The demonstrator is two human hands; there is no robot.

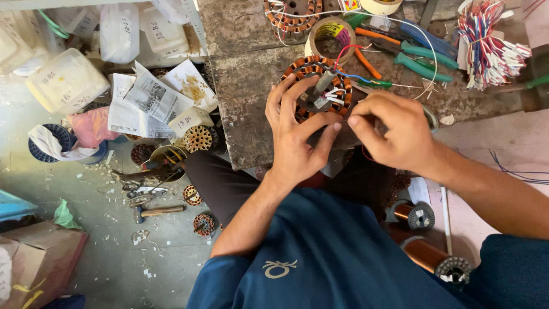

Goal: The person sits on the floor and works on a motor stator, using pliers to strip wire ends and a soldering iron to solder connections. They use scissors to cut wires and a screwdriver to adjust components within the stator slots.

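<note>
On the worn counter, among pliers and wire bundles, we steady a heavy, rigid stator with our left hand clasping its rim, our right hand pinching its thin, fragile leads, best handled by the core.

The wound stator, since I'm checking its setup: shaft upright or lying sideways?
Upright: the stator lies flat on the bench, shaft pointing up.

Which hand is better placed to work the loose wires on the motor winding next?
Probably the right hand: its pinched fingers sit by the white wires near the shaft. The left hand is spread around the copper winding, steadying it.
</note>
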